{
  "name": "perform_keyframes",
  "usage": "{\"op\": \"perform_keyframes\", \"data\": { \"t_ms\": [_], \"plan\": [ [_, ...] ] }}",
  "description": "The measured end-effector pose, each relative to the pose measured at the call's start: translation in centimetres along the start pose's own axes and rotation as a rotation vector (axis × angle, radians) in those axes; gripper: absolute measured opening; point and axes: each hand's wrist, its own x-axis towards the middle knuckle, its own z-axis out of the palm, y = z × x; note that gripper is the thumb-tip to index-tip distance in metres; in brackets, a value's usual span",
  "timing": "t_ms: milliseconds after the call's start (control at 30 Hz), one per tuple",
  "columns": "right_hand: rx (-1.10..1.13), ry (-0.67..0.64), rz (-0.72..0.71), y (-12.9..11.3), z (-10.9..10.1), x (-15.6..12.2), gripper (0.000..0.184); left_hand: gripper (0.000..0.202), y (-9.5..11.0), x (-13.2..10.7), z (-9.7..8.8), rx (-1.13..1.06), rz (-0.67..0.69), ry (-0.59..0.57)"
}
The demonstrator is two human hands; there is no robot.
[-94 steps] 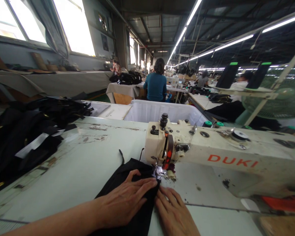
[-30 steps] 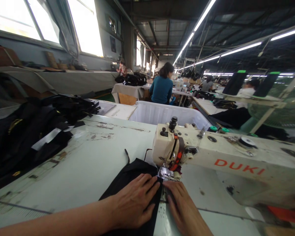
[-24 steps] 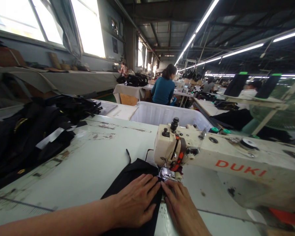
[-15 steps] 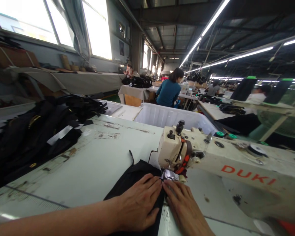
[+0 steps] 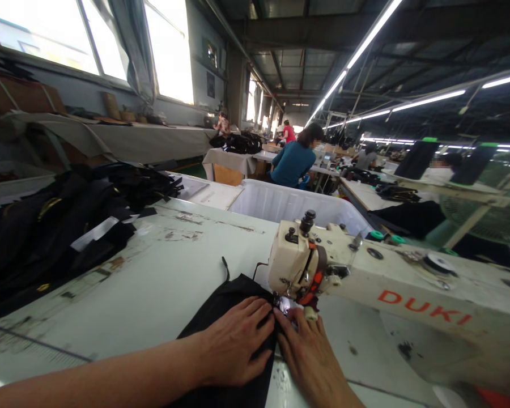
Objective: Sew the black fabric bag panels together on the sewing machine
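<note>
A black fabric piece (image 5: 221, 309) lies on the pale machine table, its far corner under the sewing machine's presser foot (image 5: 285, 305). Flat on top of that cloth rests my left hand (image 5: 240, 340), fingers stretched toward the needle area and thumb spread. My right hand (image 5: 308, 354) is at the fabric's right edge, just in front of the foot, with its fingers bent and drawn together on the edge. The fingertips are partly hidden against the machine. Above both hands stands the cream sewing machine head (image 5: 291, 258).
A pile of dark fabric pieces (image 5: 72, 221) covers the table's left side. Behind the machine is a white plastic bin (image 5: 297, 201). The machine arm (image 5: 412, 283) extends right. A co-worker in a blue top (image 5: 293, 161) sits beyond the bin.
My right hand's fingers have bent more and sit closer against the presser foot. The left hand stays flat on the fabric. The view has shifted slightly, and the co-worker in blue leans further right.
</note>
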Motion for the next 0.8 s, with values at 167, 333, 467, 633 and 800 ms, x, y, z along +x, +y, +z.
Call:
{"op": "perform_keyframes", "data": {
  "t_ms": [167, 333, 467, 633, 800],
  "plan": [
    [-0.050, 0.048, -0.032, 0.1, 0.2, -0.1, 0.043, 0.046, 0.4, 0.1, 0.3, 0.019, -0.005, 0.048],
    [-0.144, 0.072, -0.141, 1.1, 0.7, -0.2, 0.043, 0.049, 0.6, 0.0, 0.5, 0.048, -0.005, 0.086],
    [-0.188, 0.101, -0.164, 1.6, 1.2, -0.2, 0.041, 0.047, 0.8, -0.1, 0.2, 0.082, 0.000, 0.129],
    [-0.165, 0.126, -0.182, 2.0, 1.7, -0.4, 0.039, 0.046, 1.0, -0.1, 0.5, 0.098, -0.023, 0.199],
    [-0.090, 0.144, -0.144, 1.7, 1.7, -0.4, 0.038, 0.049, 0.4, -0.4, 1.4, 0.079, -0.008, 0.227]
  ]
}}
